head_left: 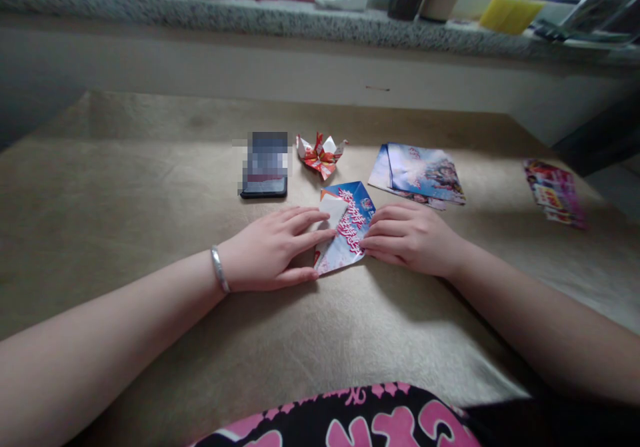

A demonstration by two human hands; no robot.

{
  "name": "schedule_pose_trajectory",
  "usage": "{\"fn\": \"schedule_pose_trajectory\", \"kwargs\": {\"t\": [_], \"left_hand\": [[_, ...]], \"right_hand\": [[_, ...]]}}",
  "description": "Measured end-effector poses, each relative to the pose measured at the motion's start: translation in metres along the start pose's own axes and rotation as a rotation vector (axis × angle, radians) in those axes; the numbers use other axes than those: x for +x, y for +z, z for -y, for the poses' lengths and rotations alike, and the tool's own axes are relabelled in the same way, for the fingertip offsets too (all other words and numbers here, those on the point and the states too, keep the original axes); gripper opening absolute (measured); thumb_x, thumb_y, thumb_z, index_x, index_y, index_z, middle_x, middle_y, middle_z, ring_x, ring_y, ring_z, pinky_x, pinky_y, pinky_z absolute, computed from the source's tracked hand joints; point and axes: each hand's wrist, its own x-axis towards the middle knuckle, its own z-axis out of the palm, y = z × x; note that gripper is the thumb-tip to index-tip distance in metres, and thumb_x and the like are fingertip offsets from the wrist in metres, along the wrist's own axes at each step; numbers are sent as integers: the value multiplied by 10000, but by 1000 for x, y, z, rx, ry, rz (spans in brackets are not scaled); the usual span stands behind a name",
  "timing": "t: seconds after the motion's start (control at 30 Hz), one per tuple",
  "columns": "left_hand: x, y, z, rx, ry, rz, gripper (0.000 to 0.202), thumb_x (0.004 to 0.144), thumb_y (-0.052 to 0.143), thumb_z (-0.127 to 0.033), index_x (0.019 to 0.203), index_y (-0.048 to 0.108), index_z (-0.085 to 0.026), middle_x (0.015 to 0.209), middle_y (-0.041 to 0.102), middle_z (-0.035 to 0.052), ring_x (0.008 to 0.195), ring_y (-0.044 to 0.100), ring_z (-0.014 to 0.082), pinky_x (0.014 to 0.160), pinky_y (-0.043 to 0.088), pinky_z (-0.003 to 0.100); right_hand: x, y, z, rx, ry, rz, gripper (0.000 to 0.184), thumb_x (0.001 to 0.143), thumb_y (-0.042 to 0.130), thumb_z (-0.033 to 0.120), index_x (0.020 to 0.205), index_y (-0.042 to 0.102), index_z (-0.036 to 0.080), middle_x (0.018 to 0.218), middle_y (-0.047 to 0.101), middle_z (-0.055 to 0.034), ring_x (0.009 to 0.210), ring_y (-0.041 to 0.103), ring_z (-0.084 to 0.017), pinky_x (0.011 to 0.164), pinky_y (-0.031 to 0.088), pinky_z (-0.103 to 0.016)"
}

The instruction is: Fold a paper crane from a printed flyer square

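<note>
A blue printed sheet of paper (pixel 353 224) with red and white lettering lies folded on the table in front of me. Part of its left side is turned over and shows a white and orange flap (pixel 330 208). My left hand (pixel 275 247), a silver bangle on its wrist, rests flat with fingers spread, their tips on the flap and the paper's left edge. At the right edge, my right hand (pixel 413 239) has its fingers bent and close together, gripping the paper. Its thumb is mostly hidden. Just behind the sheet sits a red and white origami piece (pixel 321 156) with pointed petals.
A phone (pixel 267 165) on a stand, partly blurred out, is at the back left. Several printed leaflets (pixel 425 172) are stacked behind my right hand. Pink cards (pixel 554 194) lie far right on the gold-coloured table (pixel 165 167). Beyond is a granite windowsill (pixel 280 26) holding various items.
</note>
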Motion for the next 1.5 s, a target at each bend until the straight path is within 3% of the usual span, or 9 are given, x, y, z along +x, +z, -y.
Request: {"fn": "schedule_pose_trajectory", "kwargs": {"t": [0.23, 0.4, 0.53, 0.77, 1.0, 1.33, 1.43, 1.5], "left_hand": [[1, 1, 0, -23, 88, -55, 471, 892, 491, -392, 1325, 480, -207, 1387, 462, 118, 1237, 472, 266, 1096, 344, 474], [2, 4, 4, -45, 135, -102, 378, 903, 477, -271, 1271, 534, -208, 1321, 523, 115, 1204, 498, 237, 1049, 409, 435], [2, 5, 7, -63, 178, -155, 295, 913, 477, -222, 1177, 606, -258, 1221, 595, 72, 1161, 523, 223, 1009, 435, 441], [2, 3, 10, -105, 205, -148, 281, 919, 485, -242, 1168, 616, -255, 1197, 619, 64, 1145, 534, 226, 985, 452, 440], [1, 4, 12, -51, 209, -172, 313, 932, 457, -204, 1203, 595, -274, 1220, 618, 42, 1148, 543, 211, 993, 448, 435], [3, 3, 8, -3, 187, -295, 173, 927, 487, -229, 930, 655, -190, 964, 706, 26, 922, 645, 150, 896, 512, 335], [1, 4, 8, 47, 165, -348, 213, 934, 472, -232, 1064, 630, -174, 935, 708, 49, 853, 658, 150, 781, 548, 293], [0, 3, 8, 83, 206, -309, 273, 945, 447, -214, 1176, 591, -209, 957, 710, 41, 897, 658, 154, 769, 549, 284]], "right_hand": [[2, -2, 2, -36, -9, -17, 174, 910, 519, 288, 882, 676, 220, 802, 690, -4, 818, 579, -165, 769, 444, -306], [5, 1, 4, 108, 1, -42, 192, 896, 531, 252, 772, 664, 193, 727, 667, -21, 791, 570, -163, 768, 451, -304], [4, 4, 5, 205, 47, -42, 244, 890, 531, 256, 687, 639, 175, 656, 638, -33, 686, 553, -148, 653, 436, -277], [1, 6, 3, 442, 218, -24, 205, 886, 545, 275, 738, 639, 170, 681, 638, -31, 647, 562, -112, 594, 408, -234], [1, 5, 3, 545, 357, -17, 203, 880, 558, 285, 748, 657, 167, 663, 648, -17, 598, 549, -90, 548, 391, -203], [6, 9, 8, 583, 711, 46, 188, 803, 606, 308, 692, 659, 166, 568, 589, 13, 497, 444, -74, 473, 314, -205], [8, 10, 5, 655, 807, 68, 203, 770, 638, 343, 671, 644, 166, 558, 579, 17, 484, 433, -74, 450, 291, -207], [9, 11, 2, 658, 846, 78, 223, 759, 650, 367, 662, 634, 167, 549, 562, 21, 484, 426, -77, 443, 275, -211]]}}
